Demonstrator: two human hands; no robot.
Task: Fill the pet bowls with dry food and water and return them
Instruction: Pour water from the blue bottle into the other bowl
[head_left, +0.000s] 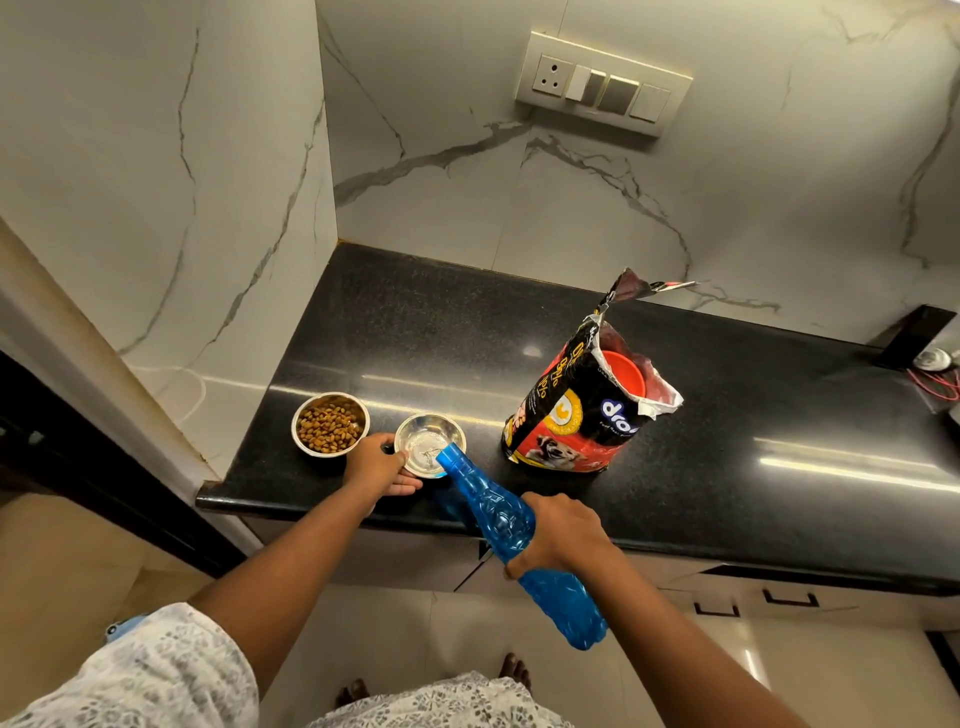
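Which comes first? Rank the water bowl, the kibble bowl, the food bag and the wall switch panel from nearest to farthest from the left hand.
1. Water bowl, held by the left hand.
2. Kibble bowl, just left.
3. Food bag, to the right.
4. Switch panel, high on the wall.

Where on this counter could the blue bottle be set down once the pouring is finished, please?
The black counter is bare right of the food bag, up to the wires at the far right, and behind the bowls toward the marble wall. It is crowded at the front left: kibble bowl, water bowl and the left hand.

White marble walls (467, 197) surround a glossy black granite counter (426, 332).
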